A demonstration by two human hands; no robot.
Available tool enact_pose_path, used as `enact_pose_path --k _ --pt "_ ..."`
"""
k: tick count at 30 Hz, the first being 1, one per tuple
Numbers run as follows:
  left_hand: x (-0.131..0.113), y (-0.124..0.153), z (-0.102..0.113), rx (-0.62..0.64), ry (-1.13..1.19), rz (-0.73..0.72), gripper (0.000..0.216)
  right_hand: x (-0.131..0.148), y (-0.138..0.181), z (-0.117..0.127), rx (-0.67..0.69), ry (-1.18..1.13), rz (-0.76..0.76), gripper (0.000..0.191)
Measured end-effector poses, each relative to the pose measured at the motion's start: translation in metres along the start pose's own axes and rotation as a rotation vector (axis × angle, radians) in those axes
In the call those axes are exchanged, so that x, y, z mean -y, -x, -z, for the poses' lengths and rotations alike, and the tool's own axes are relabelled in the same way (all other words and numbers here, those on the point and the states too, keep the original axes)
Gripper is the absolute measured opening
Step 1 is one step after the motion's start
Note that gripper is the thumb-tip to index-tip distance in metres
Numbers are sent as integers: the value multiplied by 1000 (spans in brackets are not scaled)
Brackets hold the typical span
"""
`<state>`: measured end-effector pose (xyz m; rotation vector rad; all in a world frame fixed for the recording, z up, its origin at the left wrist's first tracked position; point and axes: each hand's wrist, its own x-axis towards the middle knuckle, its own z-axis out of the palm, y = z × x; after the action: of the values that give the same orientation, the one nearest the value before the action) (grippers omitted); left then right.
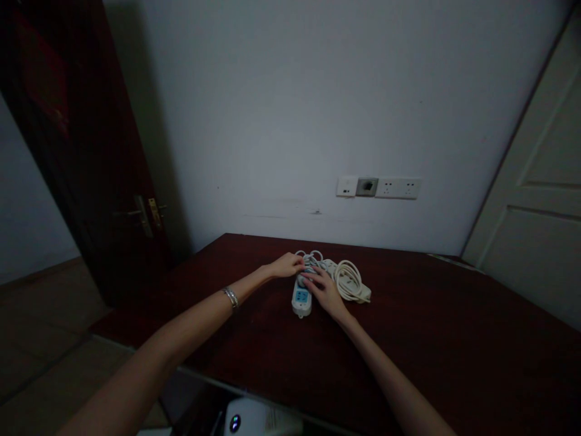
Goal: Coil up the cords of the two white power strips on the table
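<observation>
A white power strip with blue socket faces [301, 297] lies on the dark red table [258, 339], its near end toward me. Over its far part is a bundle of thin pale cable [313, 257] with loops sticking up. My left hand [288, 264] closes its fingertips on the left side of this cable. From the right, my right hand [327, 293] reaches across the strip, its fingers bent onto the cable bundle. The exact grip of the right fingertips is partly hidden. Just beyond the right hand lies a second white power strip [364, 294] under a thick coiled cream cable [348, 280].
Wall sockets [398, 188] sit above the table's back edge. A dark wooden door [91, 169] stands at the left, a pale panelled door [540, 212] at the right. Below the front edge is a white device [263, 418] with a round dark button.
</observation>
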<state>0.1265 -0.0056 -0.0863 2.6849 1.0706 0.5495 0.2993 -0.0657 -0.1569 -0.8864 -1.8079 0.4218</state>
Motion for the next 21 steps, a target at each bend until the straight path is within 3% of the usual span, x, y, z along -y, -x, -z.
enact_pose_path --k 10,16,21 --pt "-3 3 3 31 -26 6 20 -6 -4 5 -70 73 1 25" --pt "-5 5 1 29 -19 10 22 -4 -2 8 -40 83 54 20" --pt "-7 6 0 32 -24 3 23 -5 -3 4 -35 91 -54 27"
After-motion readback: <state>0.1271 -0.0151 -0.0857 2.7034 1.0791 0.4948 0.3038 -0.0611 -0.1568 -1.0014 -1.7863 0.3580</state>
